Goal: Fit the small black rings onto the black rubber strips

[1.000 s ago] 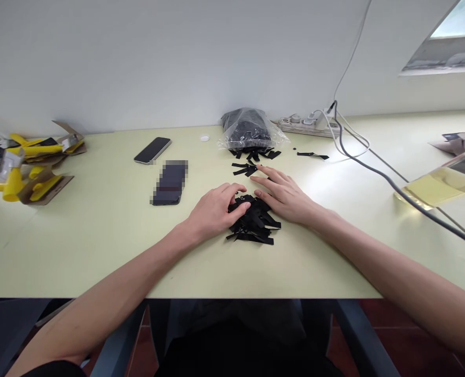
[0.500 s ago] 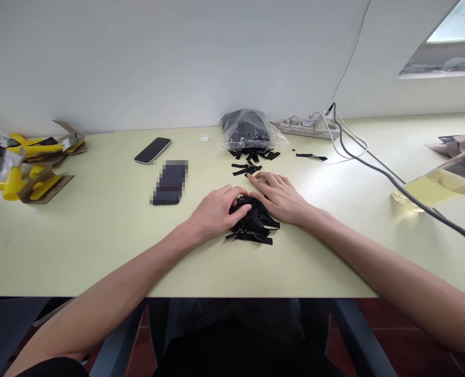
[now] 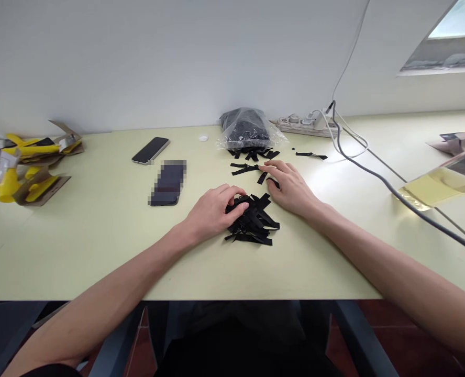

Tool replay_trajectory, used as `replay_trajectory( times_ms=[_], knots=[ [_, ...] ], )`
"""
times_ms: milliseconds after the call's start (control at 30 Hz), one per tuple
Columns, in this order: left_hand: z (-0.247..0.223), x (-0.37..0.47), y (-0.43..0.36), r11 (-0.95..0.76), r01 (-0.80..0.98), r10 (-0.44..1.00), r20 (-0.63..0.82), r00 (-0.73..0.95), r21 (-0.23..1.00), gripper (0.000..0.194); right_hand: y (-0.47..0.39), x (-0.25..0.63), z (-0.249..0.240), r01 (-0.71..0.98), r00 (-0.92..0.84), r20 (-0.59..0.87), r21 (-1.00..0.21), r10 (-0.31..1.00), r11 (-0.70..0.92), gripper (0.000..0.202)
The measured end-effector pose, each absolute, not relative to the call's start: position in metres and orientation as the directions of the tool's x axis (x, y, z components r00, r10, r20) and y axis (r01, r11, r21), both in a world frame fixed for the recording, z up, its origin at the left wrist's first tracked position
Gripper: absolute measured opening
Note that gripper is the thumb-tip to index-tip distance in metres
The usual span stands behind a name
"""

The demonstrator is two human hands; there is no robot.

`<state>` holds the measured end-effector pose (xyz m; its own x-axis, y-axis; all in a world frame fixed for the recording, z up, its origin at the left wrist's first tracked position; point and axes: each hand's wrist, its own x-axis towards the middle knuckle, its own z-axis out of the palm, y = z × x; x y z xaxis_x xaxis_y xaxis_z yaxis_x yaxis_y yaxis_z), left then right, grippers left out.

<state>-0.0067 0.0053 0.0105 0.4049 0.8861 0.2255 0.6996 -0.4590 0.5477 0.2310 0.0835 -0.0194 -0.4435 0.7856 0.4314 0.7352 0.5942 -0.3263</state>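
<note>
A pile of short black strips (image 3: 255, 224) lies on the pale yellow-green table. My left hand (image 3: 218, 210) rests at the pile's left edge, thumb and fingers apart and curved over the strips. To the upper right of the pile is my right hand (image 3: 290, 188), fingers spread and touching the table. Its index fingertip is at a few loose black strips (image 3: 240, 168), and another strip shows beside its thumb. Behind them a clear plastic bag (image 3: 248, 131) full of black material stands against the wall, with more strips at its mouth.
Two phones, one black (image 3: 151, 151) and one pixelated (image 3: 168, 183), lie left of centre. Yellow tools in cardboard (image 3: 32, 167) are at the far left. A power strip (image 3: 305, 127), cables (image 3: 377, 170) and a container of yellow liquid (image 3: 432, 188) stand at the right.
My right hand has moved right and slightly away from the pile, toward the loose strips, uncovering the pile's upper right part. My left hand has barely moved.
</note>
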Motion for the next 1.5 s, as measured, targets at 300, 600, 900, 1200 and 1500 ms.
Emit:
replay_trajectory(
  times_ms=[300,600,900,1200,1500],
  knots=[
    [0.011,-0.007,0.006,-0.457,0.704,0.887,0.220,0.406,0.543,0.024,0.085,0.234,-0.015,0.747,-0.425,0.413,-0.343,0.806,0.569,0.025],
    [0.010,-0.006,0.004,-0.571,0.621,0.821,0.387,0.421,0.537,0.039,0.063,0.229,0.008,0.335,-0.312,0.283,-0.860,0.907,0.384,0.021],
    [0.007,-0.005,0.004,-0.705,0.500,0.707,0.555,0.438,0.503,0.014,0.041,0.218,0.009,0.055,-0.574,-0.055,-0.998,0.817,-0.029,0.031],
    [0.014,-0.003,0.002,-0.655,0.541,0.745,0.571,0.345,0.528,0.006,0.034,0.216,0.015,0.196,-0.627,0.001,-0.968,0.779,0.160,0.032],
    [0.013,-0.007,0.005,-0.588,0.588,0.785,0.567,0.249,0.556,0.006,0.029,0.217,0.015,0.286,-0.619,0.041,-0.919,0.785,0.273,0.044]
  ],
)
